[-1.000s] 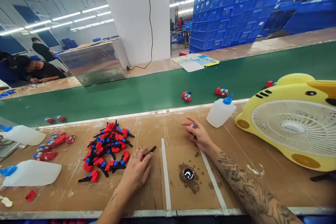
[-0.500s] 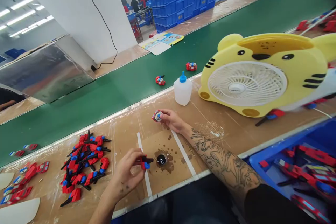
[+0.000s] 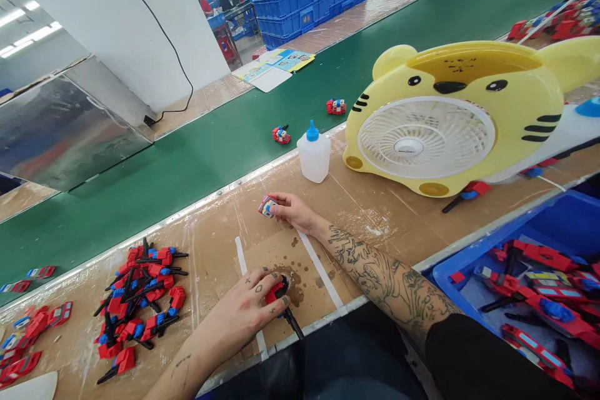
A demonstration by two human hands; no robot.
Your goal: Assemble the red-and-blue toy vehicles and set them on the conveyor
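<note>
My left hand (image 3: 250, 301) is closed on a red toy part (image 3: 274, 293) with a black rod pointing toward the table's front edge. The part is at the small dark round dish (image 3: 284, 285), which my fingers partly cover; whether they touch I cannot tell. Brown wet spots (image 3: 296, 290) surround the dish. Farther back, my right hand (image 3: 296, 212) pinches a small red, white and blue toy piece (image 3: 267, 206) between thumb and fingers. A heap of red and blue toy parts with black rods (image 3: 140, 294) lies left of my left hand.
Behind my right hand stands a white bottle with a blue nozzle (image 3: 314, 155). A yellow animal-faced fan (image 3: 424, 137) is at the right. Beyond runs a green conveyor belt (image 3: 206, 144) with some toy pieces. A blue bin (image 3: 450, 275) of toy parts sits at lower right.
My left hand has moved right to the dish and turned palm down, with the red part still in it. My right hand keeps its piece. The whole view has shifted slightly.
</note>
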